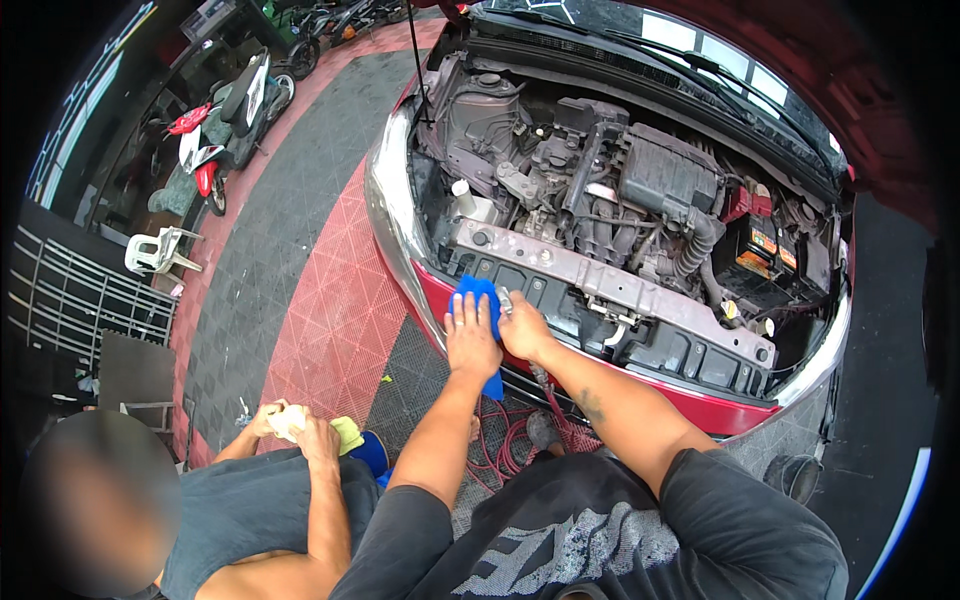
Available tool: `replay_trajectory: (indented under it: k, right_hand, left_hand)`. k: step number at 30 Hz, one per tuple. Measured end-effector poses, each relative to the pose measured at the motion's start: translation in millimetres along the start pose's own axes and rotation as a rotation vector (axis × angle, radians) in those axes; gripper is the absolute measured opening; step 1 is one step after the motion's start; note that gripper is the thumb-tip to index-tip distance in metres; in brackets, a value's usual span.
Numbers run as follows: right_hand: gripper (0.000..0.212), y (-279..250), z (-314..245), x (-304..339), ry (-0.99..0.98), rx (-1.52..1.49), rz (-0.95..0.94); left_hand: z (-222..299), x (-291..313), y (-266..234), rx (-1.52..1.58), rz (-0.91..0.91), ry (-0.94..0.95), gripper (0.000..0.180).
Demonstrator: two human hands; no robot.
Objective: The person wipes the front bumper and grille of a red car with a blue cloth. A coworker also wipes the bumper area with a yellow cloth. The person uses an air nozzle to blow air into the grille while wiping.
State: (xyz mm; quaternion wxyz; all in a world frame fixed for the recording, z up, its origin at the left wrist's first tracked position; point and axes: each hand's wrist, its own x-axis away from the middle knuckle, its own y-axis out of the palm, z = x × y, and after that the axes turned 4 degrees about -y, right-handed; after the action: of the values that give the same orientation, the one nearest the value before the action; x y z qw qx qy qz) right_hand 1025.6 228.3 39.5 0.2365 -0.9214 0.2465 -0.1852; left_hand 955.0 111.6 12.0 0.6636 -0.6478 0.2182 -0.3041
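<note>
My left hand (472, 342) lies over a blue cloth (478, 291) at the front edge of the red car's (432, 292) open engine bay. Its fingers point forward on the cloth, and a blue end hangs below the palm. Close beside it, my right hand (526, 332) is closed round a silver air blow gun (504, 301), mostly hidden by the fingers. A hose fitting (541, 376) hangs beneath that hand. Ahead of both hands runs the dusty upper crossmember (560, 259), with the engine (600, 190) behind it.
A co-worker (270, 510) sits low at my left, handling a pale cloth (288, 422); a yellow-green cloth (347, 434) is near. Coiled red hose (515, 440) lies by my feet. A black battery (757, 250) sits right in the bay. The raised hood (880, 110) overhangs it.
</note>
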Motion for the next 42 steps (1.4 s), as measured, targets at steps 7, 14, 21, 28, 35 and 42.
replay_trajectory:
  k: [7,14,21,28,35,42]
  right_hand:
    - [0.037,34.9,-26.6,-34.1,0.037,-0.08,-0.059]
    - [0.033,60.1,-27.3,-68.1,-0.091,-0.195,-0.079]
    - [0.036,45.4,-35.7,-65.3,0.149,-0.414,-0.167]
    - [0.041,21.4,-53.1,-48.5,0.035,-0.736,-0.283]
    - [0.044,3.8,-41.5,0.7,0.021,-0.747,-0.363]
    - [0.051,-5.6,-57.4,14.8,0.061,-0.682,-0.299]
  left_hand:
    - [-36.8,-31.2,8.8,-0.013,-0.12,-0.105,0.105]
    - [-50.8,-40.5,25.6,0.039,-0.122,0.057,0.098]
    - [-43.0,-38.6,-10.0,-0.152,-0.226,0.151,0.085]
    - [-44.6,-37.2,-0.4,-0.144,-0.165,0.197,0.081]
    - [-37.7,-33.9,-2.3,-0.165,-0.302,0.083,0.123]
    - [-7.8,-0.9,-10.6,-0.09,-0.342,0.132,0.092]
